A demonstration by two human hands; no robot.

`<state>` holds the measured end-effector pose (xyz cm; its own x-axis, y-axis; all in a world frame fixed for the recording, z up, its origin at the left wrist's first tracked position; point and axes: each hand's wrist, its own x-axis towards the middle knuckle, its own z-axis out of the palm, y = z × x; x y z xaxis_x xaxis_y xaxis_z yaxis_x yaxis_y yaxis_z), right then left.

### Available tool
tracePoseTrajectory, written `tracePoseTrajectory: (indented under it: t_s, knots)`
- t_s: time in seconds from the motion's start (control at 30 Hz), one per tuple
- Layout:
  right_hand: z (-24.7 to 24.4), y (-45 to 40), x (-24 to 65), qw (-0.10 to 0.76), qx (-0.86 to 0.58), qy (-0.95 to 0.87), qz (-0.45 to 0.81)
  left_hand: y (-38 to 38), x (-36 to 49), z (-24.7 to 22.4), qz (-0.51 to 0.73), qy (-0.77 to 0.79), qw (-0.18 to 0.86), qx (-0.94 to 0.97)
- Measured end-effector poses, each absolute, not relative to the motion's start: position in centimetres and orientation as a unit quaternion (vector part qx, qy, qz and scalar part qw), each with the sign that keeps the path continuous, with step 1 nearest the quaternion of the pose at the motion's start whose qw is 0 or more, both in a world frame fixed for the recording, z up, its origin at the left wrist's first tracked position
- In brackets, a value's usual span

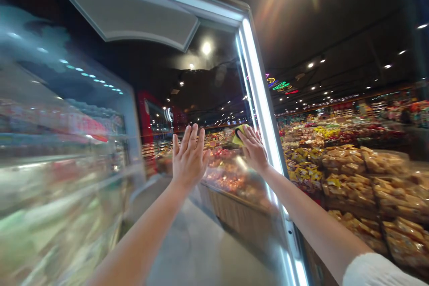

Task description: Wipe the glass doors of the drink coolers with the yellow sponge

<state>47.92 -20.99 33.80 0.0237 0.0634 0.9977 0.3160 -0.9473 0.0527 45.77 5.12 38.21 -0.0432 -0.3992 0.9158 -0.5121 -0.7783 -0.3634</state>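
Note:
A glass door (214,85) with a brightly lit frame stands tilted in front of me. My left hand (189,158) is open against the glass, its fingers stretched upward and nothing in it. Close to the lit right edge of the door, my right hand (255,149) presses a yellow-green cloth (238,137) with a dark patch to the pane. Part of the cloth is hidden under the fingers, which are slightly bent over it.
At the left, blurred shelves of packaged goods (60,143) show behind the glass. A pale grey panel (130,11) sits at the door's top. Beyond the right edge lie heaped bagged snacks (345,165) in bins. A light floor (197,250) shows through the pane.

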Motion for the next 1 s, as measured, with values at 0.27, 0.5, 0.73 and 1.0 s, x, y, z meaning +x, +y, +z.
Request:
tracePoseTrajectory:
  t_s: [0.27,0.5,0.73,1.0]
  knots:
    - [39.1,-15.1,48.8,0.149,-0.691,-0.077,-0.703,7.8,45.1,39.2,0.649,-0.302,0.032,0.697]
    - [32.2,-16.3,47.5,0.084,-0.705,-0.171,-0.684,10.5,45.0,38.1,0.646,-0.305,0.031,0.699]
    - [38.9,-11.8,48.8,0.158,-0.665,-0.111,-0.722,12.7,45.3,38.5,0.654,-0.284,0.028,0.701]
    - [33.3,-9.4,47.1,0.048,-0.687,-0.218,-0.691,15.2,44.5,38.0,0.652,-0.271,0.024,0.708]
